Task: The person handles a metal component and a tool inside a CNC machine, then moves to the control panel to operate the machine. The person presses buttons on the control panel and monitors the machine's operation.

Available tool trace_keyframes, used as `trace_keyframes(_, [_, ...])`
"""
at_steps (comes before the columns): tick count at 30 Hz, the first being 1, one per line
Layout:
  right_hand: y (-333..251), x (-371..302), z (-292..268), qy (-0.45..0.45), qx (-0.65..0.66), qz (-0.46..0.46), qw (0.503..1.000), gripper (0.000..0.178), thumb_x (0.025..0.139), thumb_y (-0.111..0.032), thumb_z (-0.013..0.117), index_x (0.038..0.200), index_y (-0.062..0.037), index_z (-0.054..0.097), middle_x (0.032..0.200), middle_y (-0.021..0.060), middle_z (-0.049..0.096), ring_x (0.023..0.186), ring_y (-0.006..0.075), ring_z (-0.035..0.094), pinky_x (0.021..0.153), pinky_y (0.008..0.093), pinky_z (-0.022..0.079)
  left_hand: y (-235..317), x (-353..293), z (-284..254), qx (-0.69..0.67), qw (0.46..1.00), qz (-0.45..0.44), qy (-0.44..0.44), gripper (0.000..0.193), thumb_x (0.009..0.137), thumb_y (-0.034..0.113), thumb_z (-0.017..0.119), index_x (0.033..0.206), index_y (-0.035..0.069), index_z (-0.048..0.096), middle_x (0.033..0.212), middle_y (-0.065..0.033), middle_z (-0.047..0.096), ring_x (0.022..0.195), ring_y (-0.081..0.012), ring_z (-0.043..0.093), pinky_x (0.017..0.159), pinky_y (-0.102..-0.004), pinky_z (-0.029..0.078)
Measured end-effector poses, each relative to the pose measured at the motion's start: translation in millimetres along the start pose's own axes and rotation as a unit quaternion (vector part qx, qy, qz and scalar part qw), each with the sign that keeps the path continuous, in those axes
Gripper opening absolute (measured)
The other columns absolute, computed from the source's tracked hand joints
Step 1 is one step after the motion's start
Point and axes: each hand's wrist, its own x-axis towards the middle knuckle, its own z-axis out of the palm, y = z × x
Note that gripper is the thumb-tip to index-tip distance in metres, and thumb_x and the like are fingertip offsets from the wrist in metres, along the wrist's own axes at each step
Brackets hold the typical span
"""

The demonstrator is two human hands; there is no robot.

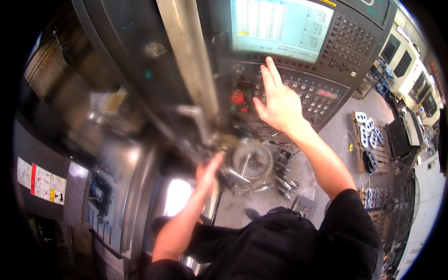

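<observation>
Text-filled screen (pixel 280 29) above our open right hand (pixel 282 103), label (pixel 49 185) left of our left hand (pixel 207 172) (grip unclear), floor (pixel 232 207) below.

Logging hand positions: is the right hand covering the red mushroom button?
No, the right hand points at the key row below the screen, and the red mushroom button shows uncovered to its left.

well to the right of the right hand (pixel 282 106), pale metal parts (pixel 364 136) are lying on a wooden pallet (pixel 383 159), with darker parts (pixel 370 161) sitting at its near end. beyond them, a blue cart (pixel 384 84) and a white machine (pixel 413 61) with dark windows are standing. far left of the left hand (pixel 207 172), a warning label (pixel 42 181) is showing on a dark panel (pixel 32 145).
</observation>
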Motion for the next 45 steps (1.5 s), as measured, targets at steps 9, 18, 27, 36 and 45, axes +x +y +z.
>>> trace_keyframes(9, [-2.9,-45.8,31.7,-0.021,0.073,-0.019,0.997,0.066,0.090,-0.033,0.070,0.142,-0.0015,0.047,0.148,0.0190,0.051,0.100,0.0374,0.072,0.083,0.0423,0.060,8.5,-3.6,3.2,0.000,1.000,0.002,0.000,0.087,0.082,0.042,0.085,0.143,-0.007,0.048,0.135,-0.0182,0.062,0.128,-0.0282,0.056,0.114,-0.0398,0.038])
trace_keyframes(18, [30.8,-103.6,131.4,-0.130,0.411,0.402,0.808,0.040,0.100,-0.033,0.055,0.096,0.0034,0.070,0.080,0.0153,0.072,0.063,0.0266,0.071,0.066,0.0392,0.056,-16.4,9.8,-8.7,-0.005,1.000,-0.025,-0.006,0.118,0.077,0.051,0.086,0.150,-0.014,0.020,0.149,-0.0256,0.042,0.140,-0.0325,0.040,0.119,-0.0423,0.027])
trace_keyframes(27, [41.3,-66.2,166.6,-0.069,0.205,0.344,0.914,0.053,0.107,-0.043,0.043,0.091,0.0025,0.066,0.091,0.0279,0.070,0.094,0.0476,0.067,0.085,0.0521,0.052,-32.9,12.8,-10.2,0.019,0.997,0.001,0.080,0.033,0.094,0.032,0.076,0.111,0.006,0.067,0.102,-0.0014,0.067,0.093,-0.0117,0.062,0.086,-0.0299,0.050])
trace_keyframes(36, [33.8,-61.9,152.4,-0.106,0.434,0.418,0.791,0.064,0.108,-0.049,0.041,0.092,0.0054,0.070,0.071,0.0114,0.072,0.053,0.0183,0.066,0.057,0.0334,0.053,-13.8,4.9,-2.9,-0.002,0.998,0.016,0.065,0.035,0.093,0.033,0.078,0.112,0.006,0.067,0.103,-0.0014,0.067,0.095,-0.0123,0.062,0.090,-0.0308,0.049])
trace_keyframes(45, [25.4,-21.4,104.3,-0.047,0.519,0.435,0.735,0.075,0.105,-0.061,0.043,0.081,0.0043,0.069,0.063,0.0087,0.064,0.047,0.0137,0.057,0.044,0.0271,0.041,-6.0,4.3,1.6,-0.001,1.000,0.014,0.007,0.092,0.078,0.049,0.086,0.139,-0.011,0.050,0.133,-0.0223,0.063,0.125,-0.0301,0.058,0.113,-0.0406,0.038])
